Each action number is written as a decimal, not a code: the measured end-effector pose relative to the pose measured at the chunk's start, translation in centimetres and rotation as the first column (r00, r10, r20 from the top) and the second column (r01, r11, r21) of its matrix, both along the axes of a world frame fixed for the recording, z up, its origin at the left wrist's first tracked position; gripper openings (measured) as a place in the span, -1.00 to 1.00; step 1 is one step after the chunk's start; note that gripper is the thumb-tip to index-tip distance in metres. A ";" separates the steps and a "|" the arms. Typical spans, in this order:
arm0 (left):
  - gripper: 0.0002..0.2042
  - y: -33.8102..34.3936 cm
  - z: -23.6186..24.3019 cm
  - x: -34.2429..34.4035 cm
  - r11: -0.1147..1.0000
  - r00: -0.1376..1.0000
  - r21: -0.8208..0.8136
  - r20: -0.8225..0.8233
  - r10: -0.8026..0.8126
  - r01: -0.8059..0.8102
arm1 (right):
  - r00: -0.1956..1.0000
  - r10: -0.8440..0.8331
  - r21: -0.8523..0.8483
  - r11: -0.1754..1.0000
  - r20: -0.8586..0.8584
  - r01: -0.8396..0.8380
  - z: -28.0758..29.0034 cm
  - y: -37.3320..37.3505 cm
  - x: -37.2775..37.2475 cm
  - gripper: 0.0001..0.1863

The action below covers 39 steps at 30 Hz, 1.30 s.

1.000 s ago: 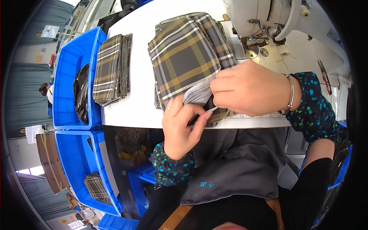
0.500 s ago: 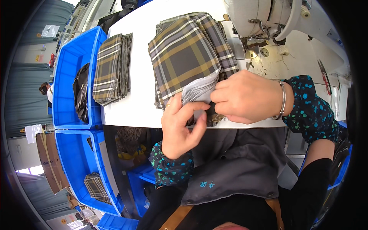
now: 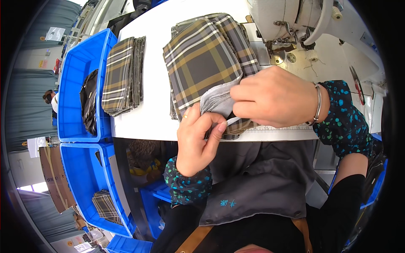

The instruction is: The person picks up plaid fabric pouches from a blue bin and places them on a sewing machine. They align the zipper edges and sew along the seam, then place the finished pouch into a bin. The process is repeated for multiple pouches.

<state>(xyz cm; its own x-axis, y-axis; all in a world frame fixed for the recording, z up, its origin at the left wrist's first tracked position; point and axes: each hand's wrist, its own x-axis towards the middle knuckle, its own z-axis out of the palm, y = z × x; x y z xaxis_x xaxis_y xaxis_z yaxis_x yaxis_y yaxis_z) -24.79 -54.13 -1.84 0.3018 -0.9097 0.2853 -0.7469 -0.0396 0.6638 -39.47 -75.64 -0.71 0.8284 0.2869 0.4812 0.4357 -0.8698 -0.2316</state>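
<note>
A stack of plaid fabric pieces (image 3: 202, 55) in grey, olive and white lies on the white table, its near corner lifted so the pale undersides show. My left hand (image 3: 198, 137) is closed at that near corner, thumb and forefinger pinching a fabric edge. My right hand (image 3: 276, 99) is closed too, its bent fingers gripping fabric at the right side of the lifted corner. What lies between its fingertips is mostly hidden. More plaid pieces lie beneath and behind the stack.
Left of the stack stands a second plaid pile (image 3: 123, 76), beside a blue bin (image 3: 80, 55) holding dark fabric. A lower blue bin (image 3: 84, 168) contains more plaid pieces. A sewing machine (image 3: 282, 25) stands at back right; scissors (image 3: 357, 84) lie on the right.
My right hand has shifted slightly right and up, and the fabric near it is spread a little wider. My left thumb and forefinger have come together on the edge.
</note>
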 end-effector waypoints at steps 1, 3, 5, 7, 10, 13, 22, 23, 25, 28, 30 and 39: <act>-0.82 -0.2 0.2 -0.2 1.000 1.000 -0.026 0.028 -0.014 0.015 | 1.000 0.014 -0.019 1.000 0.022 -0.014 -0.1 -0.1 -0.1 -0.77; -0.79 -0.6 0.0 -0.7 0.997 0.995 -0.080 0.096 -0.003 0.010 | 0.998 0.013 -0.021 1.000 0.062 -0.012 0.1 0.1 -0.1 -0.78; -0.77 -0.8 -0.9 -1.0 0.990 0.984 -0.141 0.173 0.050 -0.026 | 0.997 0.008 -0.025 1.000 0.075 -0.006 0.4 0.0 -0.2 -0.78; -0.77 -0.6 -1.6 -0.9 0.985 0.982 -0.148 0.153 0.111 -0.089 | 0.998 0.002 -0.032 0.999 0.063 0.000 0.8 -0.4 -0.5 -0.77; -0.77 -0.6 -1.5 -0.8 0.982 0.981 -0.141 0.130 0.143 -0.124 | 0.987 -0.030 -0.076 0.997 -0.156 0.019 2.5 -0.7 -1.3 -0.88; -0.80 -0.8 -1.2 -0.9 0.983 0.985 -0.143 0.106 0.133 -0.118 | 0.979 -0.179 -0.158 0.974 -0.100 0.162 1.1 0.7 -2.1 -0.86; -0.84 -1.4 1.8 -1.7 0.962 0.968 -0.229 0.163 0.189 -0.149 | 0.990 -0.140 -0.248 0.960 -0.018 0.131 1.1 0.3 -2.0 -0.89; -0.84 -1.5 1.5 -1.7 0.968 0.974 -0.224 0.164 0.154 -0.115 | 0.990 -0.137 -0.229 0.963 0.035 0.141 1.1 0.5 -1.7 -0.88; -0.81 -1.9 0.7 -1.3 0.993 0.985 -0.116 0.172 0.027 -0.007 | 0.987 -0.132 -0.193 0.970 0.092 0.147 1.1 0.4 -1.7 -0.89; -0.76 -1.6 0.6 -1.3 0.991 0.993 -0.136 0.121 0.005 0.011 | 0.972 -0.132 -0.160 0.973 0.195 0.164 0.9 0.3 -1.5 -0.84; -0.74 -2.0 0.1 -1.4 0.975 0.987 -0.221 0.157 0.018 0.017 | 0.953 -0.134 -0.155 0.971 0.270 0.180 1.0 0.3 -1.5 -0.81; -0.70 -1.0 1.6 1.0 0.981 0.970 -0.191 0.241 0.020 0.028 | 0.990 0.043 -0.141 0.990 0.134 -0.024 -2.0 2.6 -0.3 -0.84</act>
